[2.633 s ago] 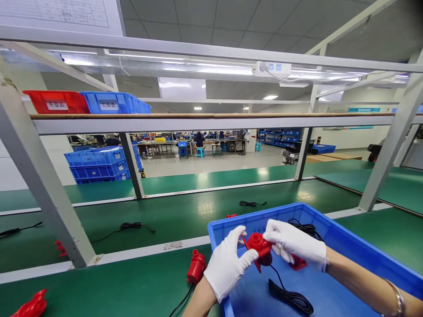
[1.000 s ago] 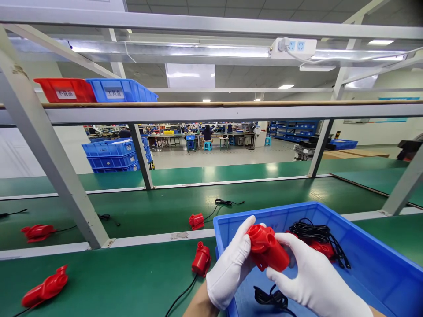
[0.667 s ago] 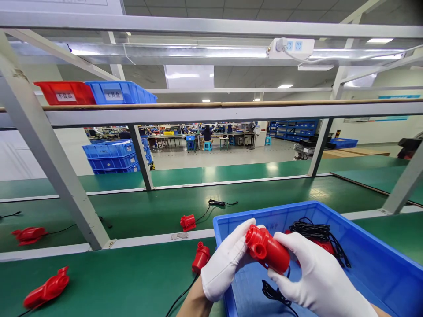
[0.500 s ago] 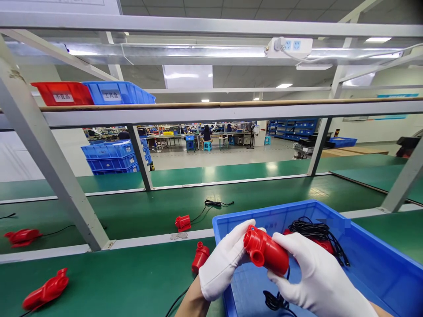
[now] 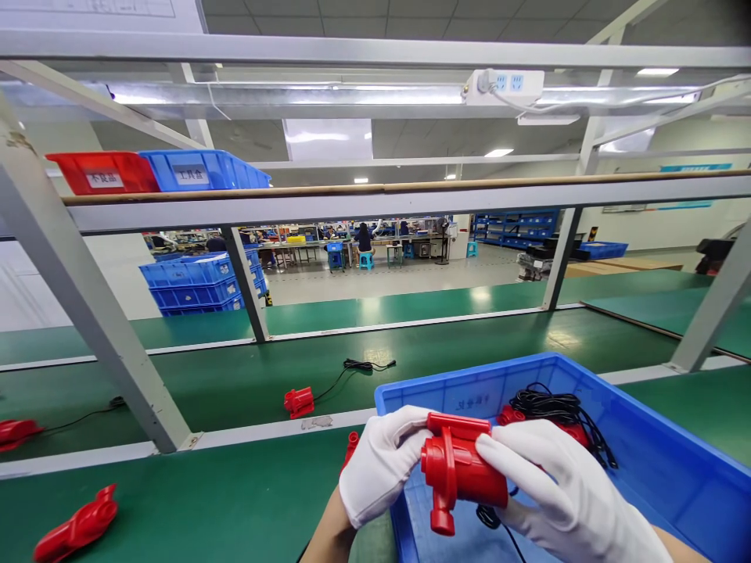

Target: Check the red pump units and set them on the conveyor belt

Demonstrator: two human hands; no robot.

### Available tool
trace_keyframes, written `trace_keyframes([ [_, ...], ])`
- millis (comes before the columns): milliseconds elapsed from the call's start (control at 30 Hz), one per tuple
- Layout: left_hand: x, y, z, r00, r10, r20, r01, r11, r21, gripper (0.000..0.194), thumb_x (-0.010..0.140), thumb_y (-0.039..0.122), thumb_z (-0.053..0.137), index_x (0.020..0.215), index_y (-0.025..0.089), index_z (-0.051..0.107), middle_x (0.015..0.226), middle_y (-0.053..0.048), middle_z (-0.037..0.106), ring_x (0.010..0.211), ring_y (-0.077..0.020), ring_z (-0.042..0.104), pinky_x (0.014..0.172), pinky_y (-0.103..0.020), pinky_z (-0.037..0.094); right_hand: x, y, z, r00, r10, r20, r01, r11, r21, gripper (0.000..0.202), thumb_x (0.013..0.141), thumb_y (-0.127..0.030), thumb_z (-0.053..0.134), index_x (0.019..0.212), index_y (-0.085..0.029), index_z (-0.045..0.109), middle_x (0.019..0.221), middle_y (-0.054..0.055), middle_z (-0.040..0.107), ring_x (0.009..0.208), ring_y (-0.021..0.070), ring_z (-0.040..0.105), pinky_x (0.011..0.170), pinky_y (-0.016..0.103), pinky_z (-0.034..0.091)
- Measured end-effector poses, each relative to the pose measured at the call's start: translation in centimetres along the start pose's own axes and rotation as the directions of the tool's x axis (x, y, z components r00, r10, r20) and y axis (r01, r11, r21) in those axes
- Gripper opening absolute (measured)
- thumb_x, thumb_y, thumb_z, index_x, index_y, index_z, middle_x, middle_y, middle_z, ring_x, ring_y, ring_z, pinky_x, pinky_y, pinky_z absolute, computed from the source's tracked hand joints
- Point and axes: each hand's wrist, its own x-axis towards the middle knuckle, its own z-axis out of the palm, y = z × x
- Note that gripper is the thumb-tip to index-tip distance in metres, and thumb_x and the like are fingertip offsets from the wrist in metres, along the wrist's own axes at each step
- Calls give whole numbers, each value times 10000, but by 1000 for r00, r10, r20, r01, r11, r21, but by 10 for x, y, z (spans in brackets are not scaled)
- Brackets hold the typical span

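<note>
A red pump-like part (image 5: 469, 469) is held between both white-gloved hands over the near side of a blue bin (image 5: 662, 438). My left hand (image 5: 387, 461) pinches its left end near the top. Around its right end are the fingers of my right hand (image 5: 557, 485). One short spout of the part points down, and a flat base faces up. A black cable (image 5: 490, 516) hangs below it. Inside the bin, a bundle of black cables (image 5: 551, 407) lies on another red part (image 5: 575, 432).
More red parts lie on the green bench: one at the near left (image 5: 79, 524), one behind the white rail (image 5: 299, 402), one partly behind my left hand. Metal uprights (image 5: 111, 313) frame the bench. Red (image 5: 106, 173) and blue bins (image 5: 203, 170) sit on the shelf.
The red part has been turned over in my hands, so its spout now points down and its base up. The red parts on the moving-looking green surface behind the rail have shifted left.
</note>
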Motion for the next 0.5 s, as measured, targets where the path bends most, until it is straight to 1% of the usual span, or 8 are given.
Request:
trace_keyframes([
  [67,0,1,3,999,12,-44,-11,1000,24,266,953,303,554,1145,210,713,1055,-49,751,938,-208,682,849,-289,518,1,3,2,999,47,12,-48,998,42,540,861,-137,587,1356,-212,385,1061,96,668,891,216,649,783,376,540],
  [133,0,2,6,997,-2,-76,3,1000,13,273,959,287,537,1162,209,700,1059,-48,751,930,-207,685,831,-289,523,0,6,3,993,111,24,-113,991,73,553,882,-210,601,1375,-211,351,1098,108,656,942,223,647,806,372,538],
  [200,0,1,12,994,-26,-109,27,1000,4,271,960,274,527,1165,207,692,1077,-49,747,941,-207,685,838,-291,526,-2,7,3,991,132,16,-132,989,59,571,870,-272,645,1358,-206,355,1097,118,653,955,233,642,825,384,527],
  [267,0,-2,19,988,-51,-144,50,999,-7,266,961,276,519,1155,204,686,1087,-53,743,953,-207,687,850,-294,530,-2,4,-1,996,85,-5,-84,996,13,582,848,-296,687,1329,-205,373,1028,100,676,895,231,644,819,401,511],
  [300,0,-4,23,986,-64,-156,63,998,-16,266,963,284,512,1150,199,682,1086,-57,743,950,-208,691,846,-297,537,-1,1,-3,999,45,-2,-45,999,-10,562,847,-307,690,1311,-207,390,973,81,690,837,220,644,791,394,506],
  [400,-2,-12,37,980,-121,-159,114,992,-50,273,964,327,500,1126,186,669,1052,-72,750,903,-210,708,800,-304,563,7,-9,-9,998,-48,43,52,993,-103,387,909,-318,600,1249,-187,470,855,52,712,671,189,630,651,343,481],
  [433,-2,-14,40,978,-135,-158,128,990,-51,270,961,335,501,1108,182,669,1038,-76,752,891,-210,712,796,-305,565,9,-12,-9,997,-64,49,71,987,-146,326,931,-303,561,1222,-170,500,838,57,717,648,190,635,616,335,471],
  [500,-1,-18,46,975,-147,-165,142,989,-42,256,951,334,504,1061,174,670,1023,-84,751,899,-211,714,814,-306,563,13,-16,-8,995,-101,24,104,969,-223,230,952,-234,503,1159,-144,551,790,63,717,633,200,656,585,333,462],
])
